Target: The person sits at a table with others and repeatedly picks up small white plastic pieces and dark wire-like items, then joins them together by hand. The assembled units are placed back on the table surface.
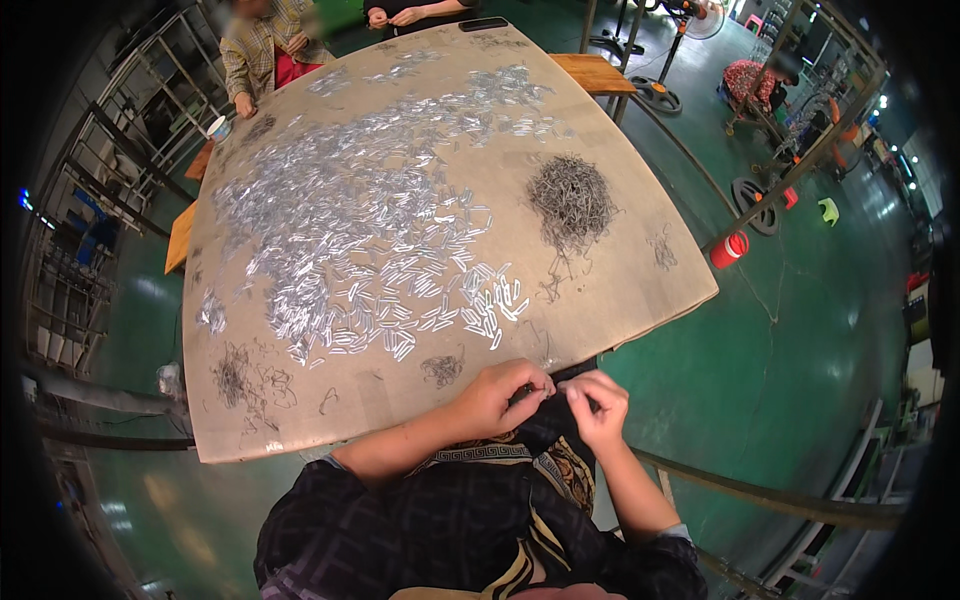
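Observation:
My left hand (505, 396) is pinched closed at the table's near edge. My right hand (598, 408) faces it, thumb and fingertips pressed together. The fingertips of both hands almost meet; whatever they hold is too small to make out. Just beyond them lie many small, shiny, narrow silver metal pieces (385, 265), spread across the tabletop. To the right of those is a heap of thin dark bent wire pieces (572, 200), with strays trailing toward me. A small tangle of dark wire pieces (441, 370) sits close to my left hand.
Brown board covers the big table (640, 270). More dark wires (240, 378) lie at its near left, a black phone (483, 24) at its far edge. Two people (270, 50) (408, 14) work across from me; another person (755, 88) crouches beyond. A red container (730, 250) stands right of the table.

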### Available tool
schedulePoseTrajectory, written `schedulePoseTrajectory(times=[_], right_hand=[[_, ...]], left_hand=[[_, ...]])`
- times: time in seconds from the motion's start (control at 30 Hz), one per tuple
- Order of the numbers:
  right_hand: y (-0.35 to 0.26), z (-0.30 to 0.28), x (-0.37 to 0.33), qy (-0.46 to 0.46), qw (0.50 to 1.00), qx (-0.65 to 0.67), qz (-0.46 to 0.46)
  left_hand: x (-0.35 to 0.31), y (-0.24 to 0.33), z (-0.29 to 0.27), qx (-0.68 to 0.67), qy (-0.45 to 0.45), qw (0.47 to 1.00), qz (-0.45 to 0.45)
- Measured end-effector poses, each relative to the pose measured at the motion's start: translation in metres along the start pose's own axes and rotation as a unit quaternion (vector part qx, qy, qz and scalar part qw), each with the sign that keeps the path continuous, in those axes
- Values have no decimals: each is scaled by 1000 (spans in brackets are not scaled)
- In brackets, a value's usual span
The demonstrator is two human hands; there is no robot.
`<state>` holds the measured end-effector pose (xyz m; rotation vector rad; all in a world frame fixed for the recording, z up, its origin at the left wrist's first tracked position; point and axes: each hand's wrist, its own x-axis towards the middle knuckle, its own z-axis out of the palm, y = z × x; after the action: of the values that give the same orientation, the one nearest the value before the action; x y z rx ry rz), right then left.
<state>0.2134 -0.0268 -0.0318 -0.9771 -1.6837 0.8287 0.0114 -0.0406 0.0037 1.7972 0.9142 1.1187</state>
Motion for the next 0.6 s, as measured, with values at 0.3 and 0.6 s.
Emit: schedulePoseTrajectory(times=[0.3, 0.6], right_hand=[[65, 61, 69, -88, 959, -254, -86], [76, 92, 83, -170, 892, -373, -189]], left_hand=[[-15, -3, 4, 50, 19, 998, 41], [-25, -8, 9, 24, 27, 999, 39]])
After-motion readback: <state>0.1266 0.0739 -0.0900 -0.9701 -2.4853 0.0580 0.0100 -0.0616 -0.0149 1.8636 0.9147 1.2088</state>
